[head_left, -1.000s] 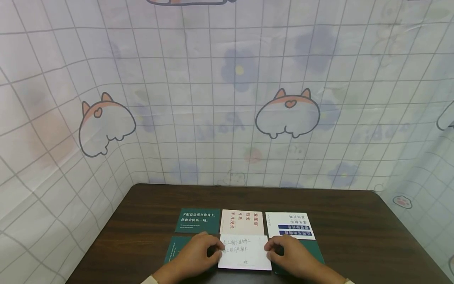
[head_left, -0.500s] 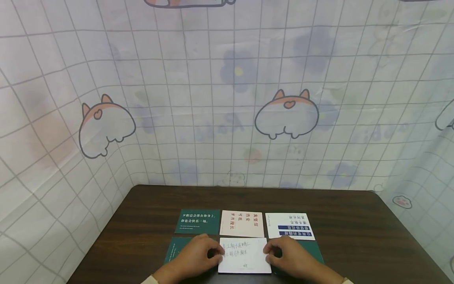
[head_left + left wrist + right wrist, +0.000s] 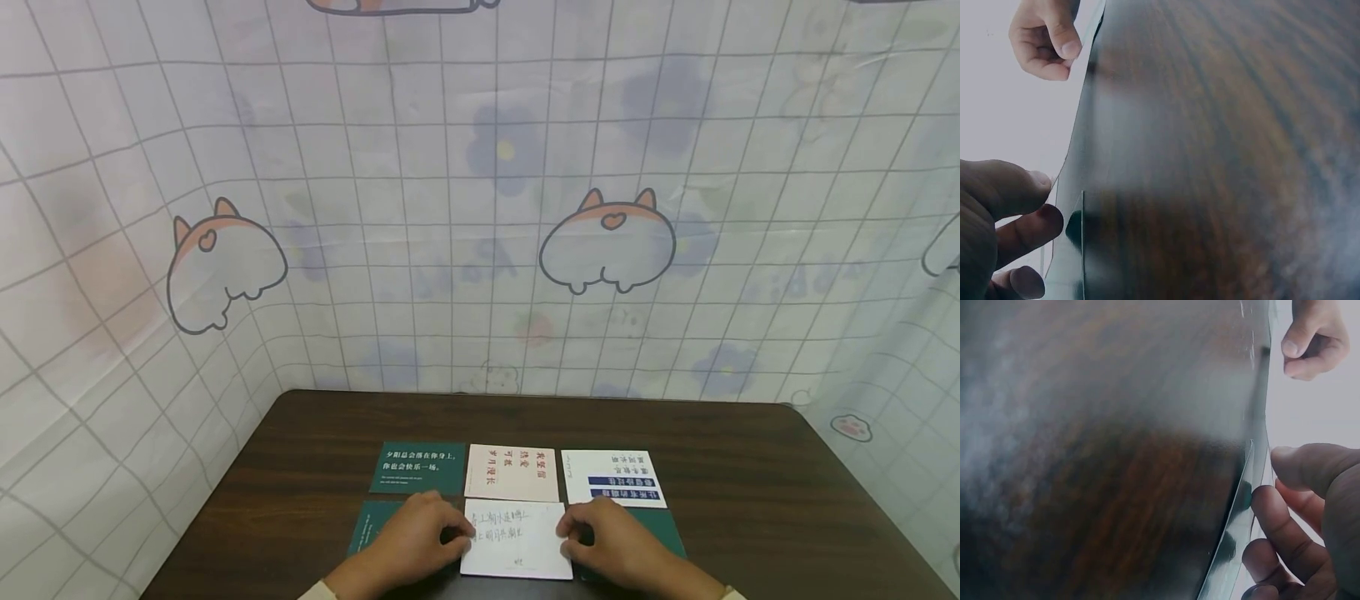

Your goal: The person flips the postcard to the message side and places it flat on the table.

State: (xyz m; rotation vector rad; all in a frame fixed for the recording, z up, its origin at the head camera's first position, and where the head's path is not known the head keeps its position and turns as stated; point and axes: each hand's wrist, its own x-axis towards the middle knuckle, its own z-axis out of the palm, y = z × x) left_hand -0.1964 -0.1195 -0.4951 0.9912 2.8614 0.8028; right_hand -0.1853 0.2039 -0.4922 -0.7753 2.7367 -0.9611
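Observation:
A white postcard (image 3: 517,546) with handwritten lines lies between my two hands in the head view. My left hand (image 3: 416,537) pinches its left edge, and my right hand (image 3: 618,540) pinches the right edge. In the left wrist view, the thumb (image 3: 1029,184) of the left hand shows at the card's rim with curled fingers beside it. The right wrist view shows the right thumb (image 3: 1294,464) against the card edge in the same way. Green postcards (image 3: 370,525) (image 3: 660,527) lie partly hidden behind each hand.
On the dark wooden table (image 3: 225,500), a back row holds a green card (image 3: 417,467), a pink card (image 3: 512,472) with red writing and a white card (image 3: 613,477) with blue bands. A gridded cloth (image 3: 420,208) with cartoon prints hangs behind and at both sides.
The white postcard has shifted slightly towards me, opening a narrow gap between it and the pink card behind. Both hands have kept their hold and barely moved.

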